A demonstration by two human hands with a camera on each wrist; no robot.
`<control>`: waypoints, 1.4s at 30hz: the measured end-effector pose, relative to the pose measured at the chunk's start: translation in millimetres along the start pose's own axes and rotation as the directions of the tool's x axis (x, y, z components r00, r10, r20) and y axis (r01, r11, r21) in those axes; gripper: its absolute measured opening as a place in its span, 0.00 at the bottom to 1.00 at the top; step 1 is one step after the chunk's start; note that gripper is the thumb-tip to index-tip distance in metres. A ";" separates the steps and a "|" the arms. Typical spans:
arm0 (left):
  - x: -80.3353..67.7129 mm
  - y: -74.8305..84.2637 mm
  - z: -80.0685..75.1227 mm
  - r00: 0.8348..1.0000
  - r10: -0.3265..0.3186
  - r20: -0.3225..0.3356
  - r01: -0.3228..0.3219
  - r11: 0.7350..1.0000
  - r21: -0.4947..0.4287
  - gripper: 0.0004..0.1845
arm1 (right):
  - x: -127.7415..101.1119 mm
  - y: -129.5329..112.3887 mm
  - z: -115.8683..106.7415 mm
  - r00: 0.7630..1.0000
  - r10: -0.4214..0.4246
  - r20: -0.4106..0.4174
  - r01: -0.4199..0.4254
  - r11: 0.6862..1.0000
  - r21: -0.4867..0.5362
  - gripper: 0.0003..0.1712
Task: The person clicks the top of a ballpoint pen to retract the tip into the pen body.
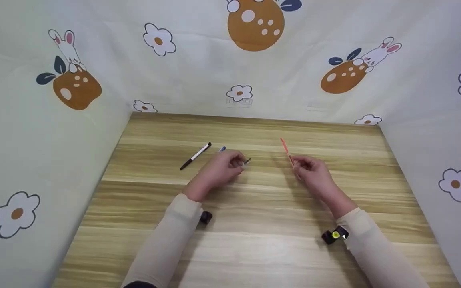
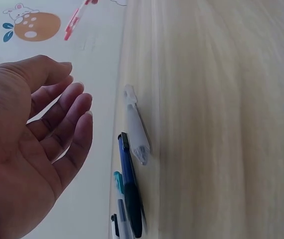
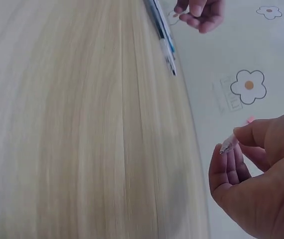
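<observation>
Resting on wooden table (image 1: 254,240) amid cartoon-print cloth walls (image 1: 22,140): left hand (image 1: 222,170) released, right hand (image 1: 312,174) pinching red pen (image 1: 286,151).

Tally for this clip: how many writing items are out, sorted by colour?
Red pen, pinched in the right hand: 1
Black-and-white pen, on the table: 1
Blue pen, on the table: 1
Clear cap, beside the blue pen: 1
Total: 4

A slim orange-red pen (image 1: 287,153) tilts upright off the table, its lower end pinched in fingers
</observation>
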State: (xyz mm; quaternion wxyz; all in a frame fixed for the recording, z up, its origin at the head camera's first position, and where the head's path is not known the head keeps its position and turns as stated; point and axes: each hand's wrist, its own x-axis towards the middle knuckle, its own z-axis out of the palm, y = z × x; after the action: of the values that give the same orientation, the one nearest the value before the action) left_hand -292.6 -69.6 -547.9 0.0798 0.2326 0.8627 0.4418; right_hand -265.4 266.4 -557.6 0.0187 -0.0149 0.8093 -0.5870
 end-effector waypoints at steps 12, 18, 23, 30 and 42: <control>14.8 18.9 4.4 0.999 0.030 -0.026 -0.031 0.998 -0.056 0.10 | -9.6 -16.0 26.1 0.999 0.001 0.032 -0.006 0.984 0.177 0.19; 20.7 28.7 11.0 0.996 0.025 -0.084 -0.036 0.990 -0.135 0.11 | -15.4 -19.7 40.4 0.999 0.028 0.042 -0.037 0.970 0.240 0.17; 25.2 38.1 14.7 0.992 0.013 -0.127 -0.042 0.973 -0.227 0.14 | -20.4 -24.9 49.3 0.998 0.030 0.058 -0.047 0.952 0.304 0.14; 28.8 47.3 17.0 0.983 -0.010 -0.184 -0.047 0.952 -0.303 0.18 | -23.6 -30.3 61.4 0.999 0.019 0.051 -0.037 0.926 0.376 0.14; 29.6 58.0 19.1 0.971 0.006 -0.239 -0.104 0.910 -0.401 0.22 | -31.2 -42.1 79.3 0.999 -0.035 0.032 0.016 0.887 0.462 0.12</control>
State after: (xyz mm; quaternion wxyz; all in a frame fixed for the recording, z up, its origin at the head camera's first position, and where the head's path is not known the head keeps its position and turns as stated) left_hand -292.8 -12.7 -510.9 0.0130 0.1816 0.7472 0.6392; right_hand -230.3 179.5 -541.8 0.0298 -0.0324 0.6457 -0.7623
